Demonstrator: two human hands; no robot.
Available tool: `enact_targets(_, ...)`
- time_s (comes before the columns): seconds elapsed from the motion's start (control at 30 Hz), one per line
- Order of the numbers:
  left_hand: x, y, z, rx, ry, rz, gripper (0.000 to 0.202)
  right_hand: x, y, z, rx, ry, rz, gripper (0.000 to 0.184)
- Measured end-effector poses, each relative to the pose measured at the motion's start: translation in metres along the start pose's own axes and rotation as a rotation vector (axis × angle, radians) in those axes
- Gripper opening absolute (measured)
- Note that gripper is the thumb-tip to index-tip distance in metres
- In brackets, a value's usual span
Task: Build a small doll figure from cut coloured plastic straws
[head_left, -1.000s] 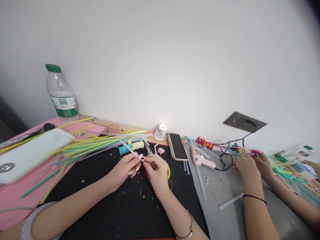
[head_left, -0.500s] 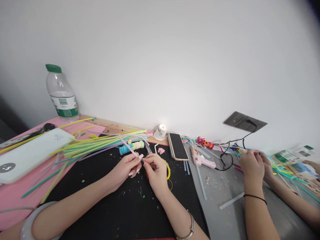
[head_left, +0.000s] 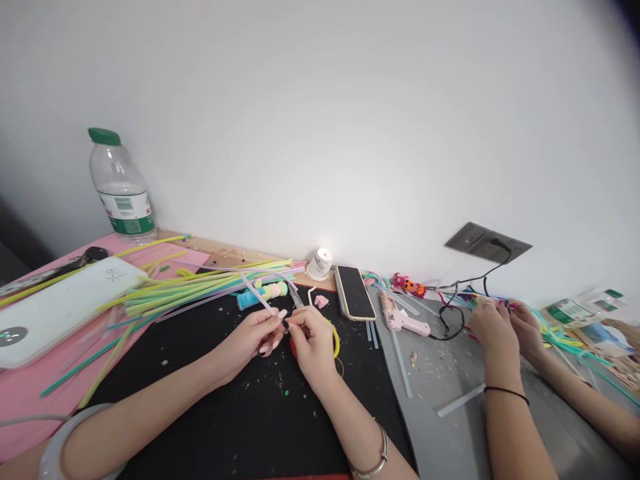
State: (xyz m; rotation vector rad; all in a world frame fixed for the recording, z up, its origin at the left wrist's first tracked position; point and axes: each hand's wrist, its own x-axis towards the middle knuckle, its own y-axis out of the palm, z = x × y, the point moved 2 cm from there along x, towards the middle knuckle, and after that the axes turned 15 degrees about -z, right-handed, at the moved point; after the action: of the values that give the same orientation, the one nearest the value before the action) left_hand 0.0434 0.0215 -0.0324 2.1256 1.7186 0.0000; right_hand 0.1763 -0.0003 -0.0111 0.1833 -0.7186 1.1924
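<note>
My left hand [head_left: 259, 335] is closed in a pinch on a lilac pipe cleaner [head_left: 256, 291], whose free length sticks up and to the left. Right beside it, the fingertips of my right hand [head_left: 315, 343] pinch the same pipe cleaner near its lower end; the exact contact is hidden by the fingers. Scissors [head_left: 297, 298] lie beneath my right hand, with the blades pointing away and the handles mostly covered. Just beyond my left hand rests a coiled blue and yellow pipe-cleaner piece [head_left: 262, 294]. A small pink piece [head_left: 321, 302] is on the black mat [head_left: 220, 427].
Pipe cleaners [head_left: 180, 291] are heaped at left near a white power bank [head_left: 65, 310] and a bottle [head_left: 125, 190]. A paper cup [head_left: 320, 264], phone [head_left: 355, 293] and corded glue gun [head_left: 404, 320] stand along the wall. A co-worker's hands [head_left: 495, 330] work at right.
My hands keep almost the same pinch on the lilac pipe cleaner, which tilts slightly differently. At right, the co-worker's hands have shifted a little left, showing colourful material between them.
</note>
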Motion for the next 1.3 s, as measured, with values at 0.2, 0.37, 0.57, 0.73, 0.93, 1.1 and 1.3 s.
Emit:
enact_targets(0.2,0.001,0.000,0.001,-0.002,-0.029,-0.027,0.045,0.001,-0.001,0.002,-0.010,-0.064,0.019,0.017)
enact_targets(0.37,0.002,-0.001,0.003,-0.024,-0.024,-0.015,0.045,0.001,-0.002,-0.001,-0.001,-0.005,-0.035,0.014)
enact_targets(0.57,0.001,-0.001,0.002,-0.020,-0.012,-0.002,0.042,0.001,-0.002,-0.006,0.085,0.154,-0.051,0.011)
enact_targets(0.73,0.001,-0.002,0.002,0.009,0.005,0.024,0.041,0.005,-0.002,-0.010,0.202,0.258,0.058,0.009)
enact_targets(0.93,0.000,-0.001,0.002,0.099,0.041,0.080,0.042,0.014,-0.010,-0.016,0.269,0.313,0.219,0.018)
enact_targets(1.1,-0.003,0.002,0.002,0.136,-0.004,0.151,0.043,0.011,-0.008,-0.019,0.391,0.520,0.339,0.027)
enact_targets(1.3,0.001,-0.002,0.002,0.027,0.048,-0.012,0.038,0.004,-0.002,-0.019,0.209,0.435,0.056,0.017)
